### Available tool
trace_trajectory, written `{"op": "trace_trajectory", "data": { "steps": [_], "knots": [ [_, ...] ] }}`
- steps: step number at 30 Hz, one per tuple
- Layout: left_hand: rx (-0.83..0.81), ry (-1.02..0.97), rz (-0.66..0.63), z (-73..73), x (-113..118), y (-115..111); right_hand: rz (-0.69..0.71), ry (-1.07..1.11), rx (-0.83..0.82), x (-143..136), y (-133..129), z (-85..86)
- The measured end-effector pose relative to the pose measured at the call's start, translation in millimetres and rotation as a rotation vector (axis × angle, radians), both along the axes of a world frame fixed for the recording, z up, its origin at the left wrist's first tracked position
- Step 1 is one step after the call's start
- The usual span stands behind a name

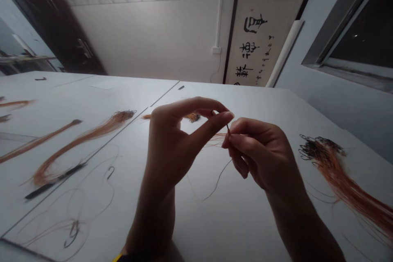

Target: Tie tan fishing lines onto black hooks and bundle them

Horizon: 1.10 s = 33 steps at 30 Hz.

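My left hand (176, 143) is raised above the table, its thumb and forefinger pinching a small dark fishing hook (227, 127). The hook's curved end peeks out between those fingers, and its shank points down to my right hand (264, 151). There, thumb and forefinger close on the lower end of the shank together with thin fishing line. A loose length of line (217, 182) hangs below my right hand in a curve. The exact wraps on the shank are hidden by the fingertips.
Bundles of orange-brown line with dark hooks lie at right (325, 151) and left (119, 120). Single hooks (110, 172) with looped line rest at lower left, near a dark strip (55, 182). Another bundle (193, 117) sits behind my left hand on the white table (233, 225).
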<state>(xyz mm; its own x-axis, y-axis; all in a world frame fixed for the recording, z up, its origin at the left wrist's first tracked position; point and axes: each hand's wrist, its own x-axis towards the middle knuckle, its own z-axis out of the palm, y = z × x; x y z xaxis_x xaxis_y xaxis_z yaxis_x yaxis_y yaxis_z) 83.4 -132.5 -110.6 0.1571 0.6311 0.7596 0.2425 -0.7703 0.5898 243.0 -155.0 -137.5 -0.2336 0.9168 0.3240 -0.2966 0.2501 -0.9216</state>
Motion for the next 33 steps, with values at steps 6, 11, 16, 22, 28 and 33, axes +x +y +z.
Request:
{"op": "trace_trajectory", "data": {
  "steps": [6,11,16,22,28,33],
  "knots": [
    [0.015,0.024,-0.035,-0.9,-4,6,0.008,0.011,-0.009,1,0,-0.4],
    [0.068,0.036,-0.073,-0.4,-6,10,0.047,0.025,-0.01,1,1,-1.1],
    [0.127,0.046,-0.059,0.7,-6,10,0.066,0.022,-0.017,2,0,-1.3],
    [0.22,0.022,-0.084,1.1,-4,9,0.092,0.034,0.011,3,0,-1.8],
    [0.283,0.015,-0.058,-0.6,-4,11,0.106,0.009,0.051,6,-3,-0.6],
    [0.365,-0.005,-0.127,0.3,-3,12,0.021,-0.113,0.11,7,-12,1.0]
  ]
}}
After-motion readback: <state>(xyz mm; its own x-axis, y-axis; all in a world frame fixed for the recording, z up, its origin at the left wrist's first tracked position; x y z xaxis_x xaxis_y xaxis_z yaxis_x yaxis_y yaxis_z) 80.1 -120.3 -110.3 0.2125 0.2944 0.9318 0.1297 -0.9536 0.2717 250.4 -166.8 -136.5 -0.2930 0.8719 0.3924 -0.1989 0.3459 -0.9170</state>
